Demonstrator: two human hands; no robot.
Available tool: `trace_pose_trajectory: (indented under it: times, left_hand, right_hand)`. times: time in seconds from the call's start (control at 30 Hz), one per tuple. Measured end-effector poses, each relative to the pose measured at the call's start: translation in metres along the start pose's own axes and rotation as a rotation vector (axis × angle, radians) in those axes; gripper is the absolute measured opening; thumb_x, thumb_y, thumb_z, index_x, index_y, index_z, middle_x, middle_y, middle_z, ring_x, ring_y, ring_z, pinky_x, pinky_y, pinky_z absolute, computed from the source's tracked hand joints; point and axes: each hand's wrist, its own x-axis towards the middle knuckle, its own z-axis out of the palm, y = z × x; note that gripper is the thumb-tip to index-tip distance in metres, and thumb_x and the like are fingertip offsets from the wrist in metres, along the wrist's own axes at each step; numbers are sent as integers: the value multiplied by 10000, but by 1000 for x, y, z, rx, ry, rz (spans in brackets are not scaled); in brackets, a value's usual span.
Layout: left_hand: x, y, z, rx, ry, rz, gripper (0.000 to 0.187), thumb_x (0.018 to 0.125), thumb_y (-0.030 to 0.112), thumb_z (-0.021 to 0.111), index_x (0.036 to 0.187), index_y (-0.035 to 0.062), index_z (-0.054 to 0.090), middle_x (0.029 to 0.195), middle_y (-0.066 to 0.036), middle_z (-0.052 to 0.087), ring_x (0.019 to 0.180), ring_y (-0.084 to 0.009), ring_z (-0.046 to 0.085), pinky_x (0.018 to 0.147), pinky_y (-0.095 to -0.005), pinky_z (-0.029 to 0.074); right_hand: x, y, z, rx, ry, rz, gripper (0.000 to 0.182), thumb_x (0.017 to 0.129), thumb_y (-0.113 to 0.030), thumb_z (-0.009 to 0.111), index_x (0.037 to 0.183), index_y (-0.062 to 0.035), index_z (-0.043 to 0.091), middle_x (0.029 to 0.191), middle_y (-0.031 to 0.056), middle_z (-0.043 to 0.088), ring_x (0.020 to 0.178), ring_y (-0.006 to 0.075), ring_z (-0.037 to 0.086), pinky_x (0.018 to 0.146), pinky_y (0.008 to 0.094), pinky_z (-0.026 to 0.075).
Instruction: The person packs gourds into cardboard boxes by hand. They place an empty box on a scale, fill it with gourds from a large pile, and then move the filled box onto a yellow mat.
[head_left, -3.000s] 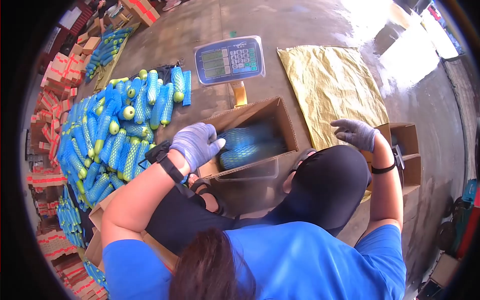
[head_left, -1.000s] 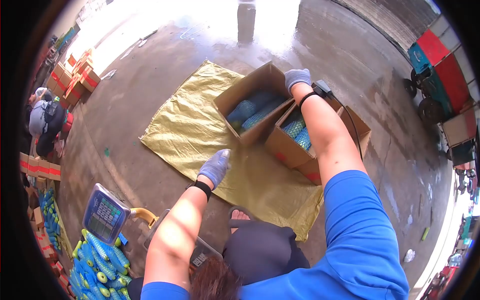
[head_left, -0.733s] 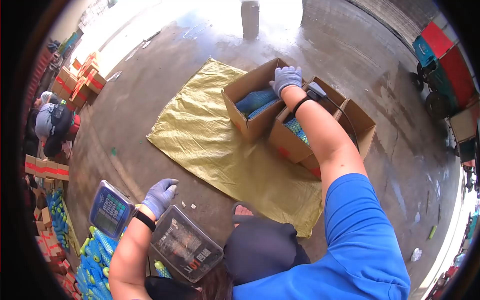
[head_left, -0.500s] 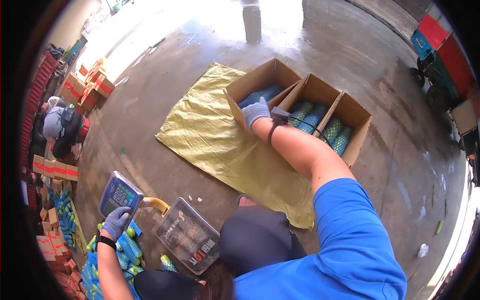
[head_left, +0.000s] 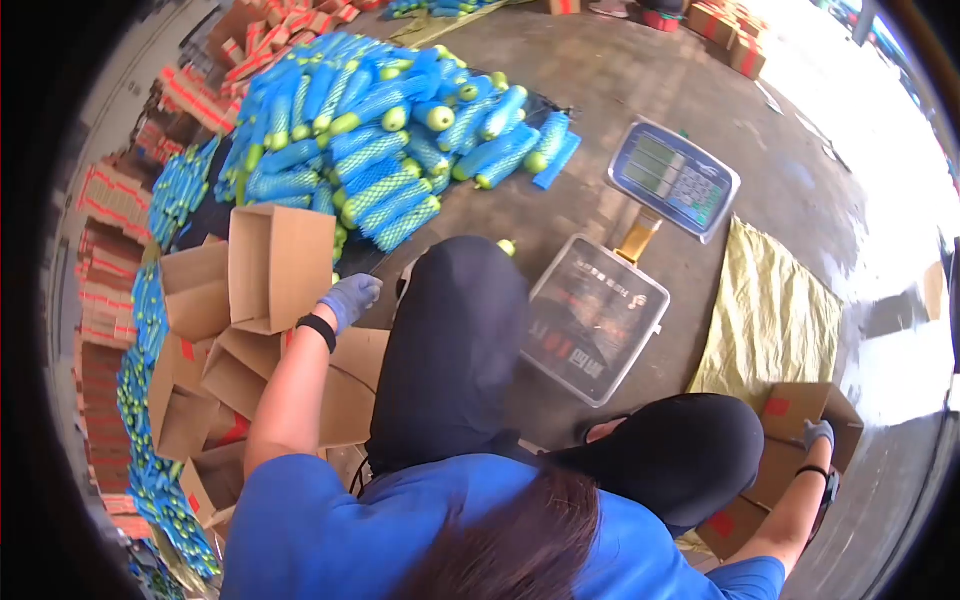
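My gloved left hand (head_left: 352,298) is loosely closed, with nothing visible in it, beside an upright open cardboard box (head_left: 300,265) and a heap of other open boxes (head_left: 235,365). At the far right, my gloved right hand (head_left: 818,433) rests at the edge of a cardboard box (head_left: 840,425), its fingers bent over it. What lies inside that box is mostly hidden. Between my hands, in front of my knees, stands a platform scale (head_left: 597,320) with a blue display unit (head_left: 675,180) on a yellow post.
A large pile of light-green gourds in blue net sleeves (head_left: 380,130) lies ahead to the left. A yellow woven sheet (head_left: 765,310) is spread at the right. Red-taped cardboard (head_left: 205,95) and more sleeved gourds (head_left: 150,400) line the left side.
The view has swung left. My left hand has left the scale's display and moved to the open boxes. My right hand has shifted from inside one box to a box edge.
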Motion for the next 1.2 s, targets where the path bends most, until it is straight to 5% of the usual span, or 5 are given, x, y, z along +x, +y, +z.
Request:
trace_pose_trajectory:
  times: [0.17, 0.63, 0.87, 1.07, 1.2]
  left_hand:
    - [-106, -9, -26, 794, 1130, -148, 677, 789, 324, 785, 1356, 68, 518, 1223, -164, 625, 1146, -320, 588, 1012, -422, 442]
    - [-71, 20, -71, 636, 889, 114, 289, 861, 202, 618, 1137, 131, 661, 1025, -90, 693, 953, -297, 651, 822, -453, 481]
    - [3, 131, -15, 643, 597, 740, 284, 878, 175, 528, 1137, 191, 646, 938, -18, 686, 862, -234, 651, 757, -403, 477]
    - [51, 135, 27, 250, 891, 1434, 283, 849, 186, 583, 1126, 167, 636, 1009, -31, 670, 906, -217, 654, 799, -386, 494]
    - [138, 52, 79, -247, 841, 710, 393, 880, 261, 633, 1246, 132, 571, 1228, -110, 615, 1115, -302, 592, 902, -442, 472]
  right_hand:
    - [86, -32, -38, 382, 99, -289, 466, 903, -328, 703, 1195, 30, 642, 1117, 141, 707, 1047, 216, 643, 926, 342, 499]
    - [-301, -485, -147, 300, 273, -1443, 469, 938, -268, 673, 1307, 9, 591, 1262, 173, 646, 1182, 264, 610, 1009, 355, 459]
    - [-332, -585, -99, 827, -472, -681, 872, 795, -715, 663, 1375, -79, 520, 1274, 143, 624, 1124, 266, 633, 921, 407, 496]
    - [-206, -523, -38, 687, -433, -440, 372, 931, -196, 656, 1277, -88, 569, 1112, 87, 668, 914, 216, 701, 701, 377, 602]
    - [-254, -467, -41, 838, -541, -280, 299, 972, -205, 534, 1223, -45, 565, 968, 129, 693, 589, 243, 695, 473, 306, 562]
